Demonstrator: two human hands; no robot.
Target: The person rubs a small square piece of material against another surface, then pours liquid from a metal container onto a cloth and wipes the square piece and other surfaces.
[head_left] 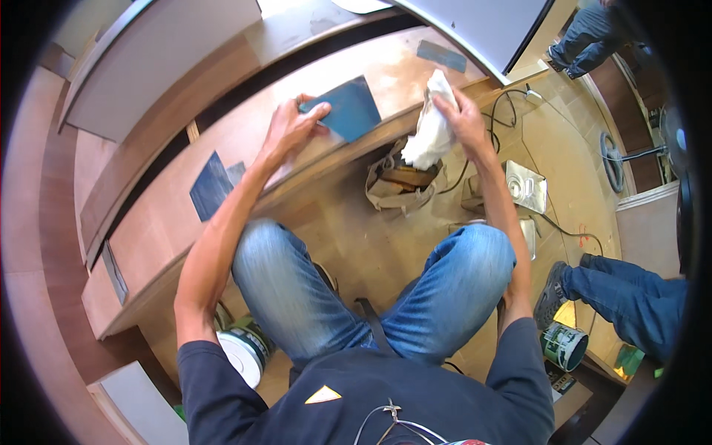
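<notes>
Over the long wooden board, my left hand grips a thin, flat, blue-grey rectangular plate by its left edge, thumb on top. My right hand is closed around a crumpled white cloth, which hangs down to the right of the plate, apart from it. Another dark blue plate lies on the board beside my left forearm, with a small grey piece against it. At the board's far right end is a grey-blue flat piece.
An open tool bag sits on the floor below the board. Metal cans and a black cable are to my right. Tubs stand by my left leg and at right. Two other people's legs show at right.
</notes>
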